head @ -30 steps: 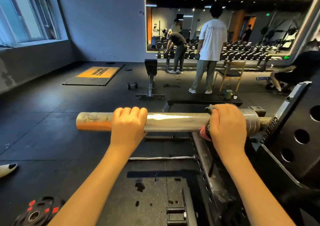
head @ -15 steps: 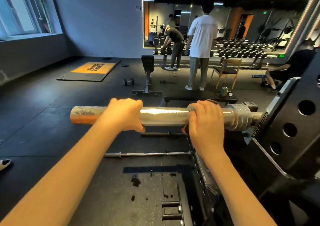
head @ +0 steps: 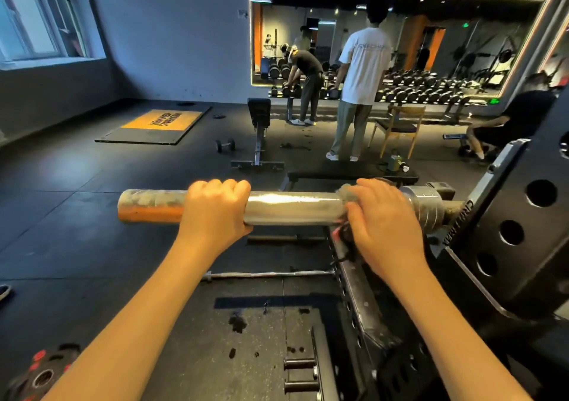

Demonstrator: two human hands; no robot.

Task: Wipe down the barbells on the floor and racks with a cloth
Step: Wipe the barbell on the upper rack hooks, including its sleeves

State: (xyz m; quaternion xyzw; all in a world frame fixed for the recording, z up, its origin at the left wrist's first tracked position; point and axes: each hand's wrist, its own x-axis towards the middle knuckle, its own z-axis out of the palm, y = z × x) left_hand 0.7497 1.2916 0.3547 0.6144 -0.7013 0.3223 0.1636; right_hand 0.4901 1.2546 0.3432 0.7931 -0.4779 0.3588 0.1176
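A thick silver barbell sleeve sticks out to the left from the black rack, level at chest height, its left end dull and orange-tinted. My left hand grips the sleeve from above near its middle. My right hand wraps a grey and pink cloth around the sleeve close to the collar; only the cloth's edges show past my fingers. Two thin bars lie on the floor below, a curl bar and a darker bar.
A flat bench stands just beyond the barbell, an incline bench and a dumbbell farther off. A person in a white shirt stands by a wooden chair. A weight plate lies bottom left.
My right hand with the cloth slid left along the sleeve, then back to the right toward the collar. My left hand kept its grip near the middle.
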